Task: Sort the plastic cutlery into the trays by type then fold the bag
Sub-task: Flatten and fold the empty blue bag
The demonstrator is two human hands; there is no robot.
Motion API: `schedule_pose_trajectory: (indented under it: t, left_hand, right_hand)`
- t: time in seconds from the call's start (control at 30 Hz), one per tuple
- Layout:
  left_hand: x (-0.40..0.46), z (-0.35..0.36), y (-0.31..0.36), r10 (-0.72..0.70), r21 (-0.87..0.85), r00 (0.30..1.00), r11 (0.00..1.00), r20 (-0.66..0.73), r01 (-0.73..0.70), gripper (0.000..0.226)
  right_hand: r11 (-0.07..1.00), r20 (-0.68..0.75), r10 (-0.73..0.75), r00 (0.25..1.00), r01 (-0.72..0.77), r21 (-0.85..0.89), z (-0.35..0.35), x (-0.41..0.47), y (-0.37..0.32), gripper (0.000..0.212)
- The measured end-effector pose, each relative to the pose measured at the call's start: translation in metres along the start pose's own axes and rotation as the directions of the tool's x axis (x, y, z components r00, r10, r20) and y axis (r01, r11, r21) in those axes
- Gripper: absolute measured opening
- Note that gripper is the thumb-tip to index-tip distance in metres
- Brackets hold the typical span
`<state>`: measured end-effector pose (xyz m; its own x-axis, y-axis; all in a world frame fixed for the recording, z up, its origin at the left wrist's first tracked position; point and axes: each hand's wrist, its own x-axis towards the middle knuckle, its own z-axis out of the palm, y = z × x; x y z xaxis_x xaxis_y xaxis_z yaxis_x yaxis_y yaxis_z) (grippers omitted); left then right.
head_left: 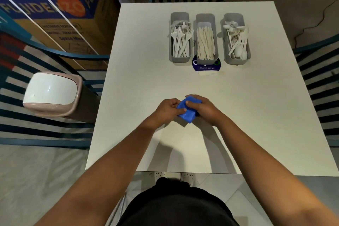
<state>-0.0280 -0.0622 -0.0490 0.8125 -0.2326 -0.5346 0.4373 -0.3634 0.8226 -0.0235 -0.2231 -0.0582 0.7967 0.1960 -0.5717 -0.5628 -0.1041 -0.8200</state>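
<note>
matt off-white table (pixel 238 115), thin blue plastic bag (pixel 185 113) all crinkly, smooth grey plastic trays (pixel 180 18), white plastic forks (pixel 180 42), glossy bin lid (pixel 49 88), cardboard box (pixel 55 5)

White square surface (pixel 256 115). Blue round sticker (pixel 206 66) on it, "Clean as you go". Teal slatted chairs (pixel 45 134) left, right, far side. Pink swing-lid bin (pixel 53 93) left. FUJIDENZO cardboard box (pixel 55 14) behind bin.

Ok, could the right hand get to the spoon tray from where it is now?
Probably yes, but not at once. The right hand and left hand both grip the blue bag. The table looks bare between it and the spoon tray, far right of three.
</note>
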Motion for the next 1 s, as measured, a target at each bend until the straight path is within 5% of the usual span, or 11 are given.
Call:
schedule_pose_trajectory:
  t: [0.2,0.4,0.6,0.73,1.0]
  left_hand:
    - [-0.003,-0.005,0.017,-0.006,-0.039,0.997,0.999,-0.078,0.002,0.014]
    - [-0.002,0.004,0.023,-0.059,-0.244,0.972,0.97,-0.227,0.002,0.024]
    - [-0.01,0.002,0.017,0.024,-0.269,0.892,0.949,-0.451,-0.162,0.026]
    - [-0.016,-0.013,0.008,0.003,-0.267,0.831,0.947,-0.556,-0.182,0.014]
    - [-0.024,-0.088,-0.028,-0.072,-0.22,0.715,0.969,-0.696,-0.116,0.006]
  right_hand:
    - [0.994,-0.031,-0.075,0.997,0.072,-0.086,-0.007,-0.006,-0.016,0.007]
    - [0.985,0.032,-0.079,0.996,0.083,-0.151,-0.009,-0.003,-0.025,0.026]
    - [0.996,0.031,-0.08,0.996,0.08,-0.029,0.009,0.008,-0.03,0.016]
    - [0.991,-0.001,-0.125,0.992,0.125,-0.04,0.033,0.01,-0.035,0.03]
    - [0.988,0.242,-0.148,0.959,0.155,-0.007,0.11,0.019,-0.056,0.035]
